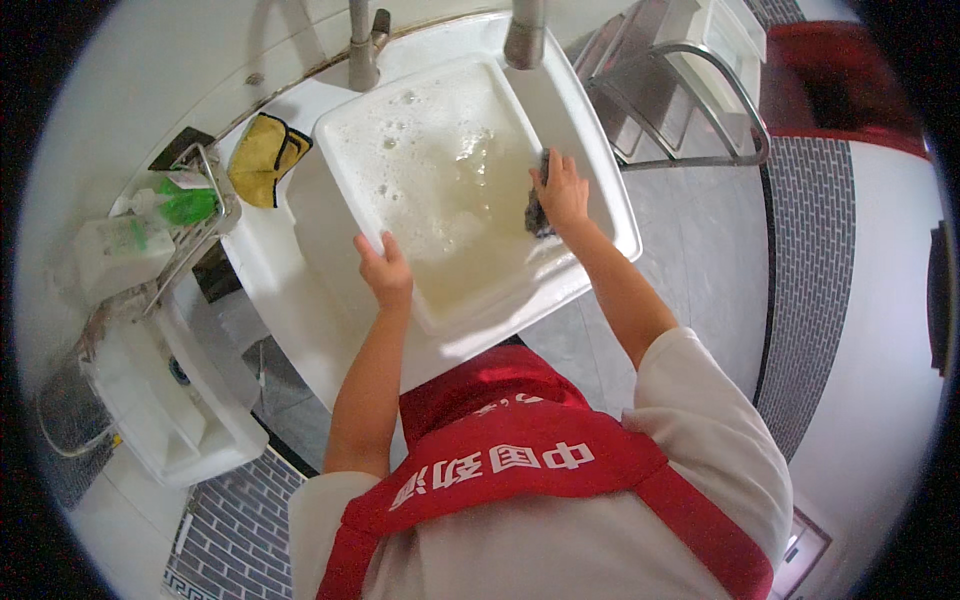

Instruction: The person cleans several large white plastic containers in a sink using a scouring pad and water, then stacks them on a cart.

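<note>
A white rectangular plastic tub (346, 180) stands tilted inside a larger white sink (622, 202), holding cloudy, yellowish water with suds. My left hand (386, 271) grips the tub's left rim, thumb and fingers on either side of it. At the tub's right side, my right hand (562, 191) is closed on a dark grey scrubbing cloth or pad (535, 216), pressed against the inner wall near the rim. The exact kind of that dark piece cannot be told. Part of it is hidden beneath my fingers.
Behind the tub are a metal faucet (364, 64) and a second metal pipe (524, 41). A yellow cloth with dark edging (259, 161) lies on the sink's left ledge. Bottles, one green (187, 201), stand in a wire rack at left. A metal-framed rack (697, 161) is at right.
</note>
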Available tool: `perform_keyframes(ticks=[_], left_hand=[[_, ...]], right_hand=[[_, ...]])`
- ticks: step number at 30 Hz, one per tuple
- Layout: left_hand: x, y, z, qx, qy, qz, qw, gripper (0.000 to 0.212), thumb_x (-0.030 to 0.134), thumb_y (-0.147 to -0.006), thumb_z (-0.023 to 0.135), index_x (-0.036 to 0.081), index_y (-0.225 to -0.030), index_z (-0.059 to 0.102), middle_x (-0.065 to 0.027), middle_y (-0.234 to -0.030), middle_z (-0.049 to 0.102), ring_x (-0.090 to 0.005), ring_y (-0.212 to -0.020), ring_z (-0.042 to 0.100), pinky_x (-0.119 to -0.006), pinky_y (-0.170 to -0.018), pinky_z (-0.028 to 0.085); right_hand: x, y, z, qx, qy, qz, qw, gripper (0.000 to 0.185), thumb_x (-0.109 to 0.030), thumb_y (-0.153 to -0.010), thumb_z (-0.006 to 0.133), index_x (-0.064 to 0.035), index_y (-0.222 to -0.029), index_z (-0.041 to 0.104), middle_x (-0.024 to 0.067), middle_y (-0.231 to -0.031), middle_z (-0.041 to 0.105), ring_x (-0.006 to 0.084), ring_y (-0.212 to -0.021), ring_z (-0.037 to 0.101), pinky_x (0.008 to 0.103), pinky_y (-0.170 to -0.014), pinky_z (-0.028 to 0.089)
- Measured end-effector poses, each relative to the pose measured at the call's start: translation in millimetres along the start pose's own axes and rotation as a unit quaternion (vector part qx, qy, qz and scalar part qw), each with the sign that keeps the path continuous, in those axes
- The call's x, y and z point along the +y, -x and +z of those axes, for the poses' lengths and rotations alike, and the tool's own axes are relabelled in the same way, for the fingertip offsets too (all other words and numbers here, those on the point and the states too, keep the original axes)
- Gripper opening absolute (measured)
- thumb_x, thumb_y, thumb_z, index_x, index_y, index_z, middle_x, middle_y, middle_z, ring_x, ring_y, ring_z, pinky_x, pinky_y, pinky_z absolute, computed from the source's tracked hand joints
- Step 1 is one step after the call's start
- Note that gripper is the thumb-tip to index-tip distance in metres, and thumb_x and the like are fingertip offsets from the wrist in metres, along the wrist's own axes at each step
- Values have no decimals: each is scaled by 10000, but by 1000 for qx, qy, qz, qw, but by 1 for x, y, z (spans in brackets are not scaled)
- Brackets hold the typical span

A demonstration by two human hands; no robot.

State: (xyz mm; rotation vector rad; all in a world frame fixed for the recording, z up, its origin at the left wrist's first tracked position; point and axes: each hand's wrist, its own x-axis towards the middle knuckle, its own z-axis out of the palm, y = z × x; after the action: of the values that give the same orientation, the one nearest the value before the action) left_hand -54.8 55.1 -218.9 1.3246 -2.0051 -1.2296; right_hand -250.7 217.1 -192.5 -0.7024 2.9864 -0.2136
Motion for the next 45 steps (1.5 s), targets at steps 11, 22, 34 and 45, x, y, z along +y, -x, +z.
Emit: perform_keyframes(ticks=[11, 22, 34, 45], left_hand=[[20, 3, -4, -7, 19, -13, 1000, 269, 147, -791, 443, -12, -980, 336, -248, -814, 523, -376, -781, 514, -397, -656, 394], [16, 2, -5, -3, -26, 7, 1000, 279, 145, -788, 437, -21, -981, 324, -257, -755, 519, -407, -718, 502, -433, -613, 379], [-4, -2, -5, -26, 23, 25, 999, 282, 166, -778, 446, 10, -975, 318, -222, -664, 521, -377, -624, 515, -438, -542, 383], [2, -2, 0, -35, 5, 4, 999, 270, 107, -769, 436, 15, -980, 296, -227, -674, 517, -402, -635, 504, -457, -546, 379]], right_hand=[[11, 75, -10, 24, -57, 265, 962, 371, -319, -762, 486, 10, -919, 418, 186, -922, 434, 354, -785, 500, 427, -662, 411], [-70, 95, 1, -14, -176, 136, 975, 314, -183, -732, 530, -7, -921, 352, 211, -957, 363, 387, -748, 485, 443, -628, 414], [-108, -56, 12, 152, -284, 18, 947, 344, -292, -707, 576, -29, -925, 536, 182, -837, 462, 308, -789, 471, 365, -712, 382], [-157, -104, 32, 196, -204, -73, 956, 332, -70, -660, 521, -67, -992, 519, 114, -890, 495, 282, -756, 518, 369, -648, 427]])
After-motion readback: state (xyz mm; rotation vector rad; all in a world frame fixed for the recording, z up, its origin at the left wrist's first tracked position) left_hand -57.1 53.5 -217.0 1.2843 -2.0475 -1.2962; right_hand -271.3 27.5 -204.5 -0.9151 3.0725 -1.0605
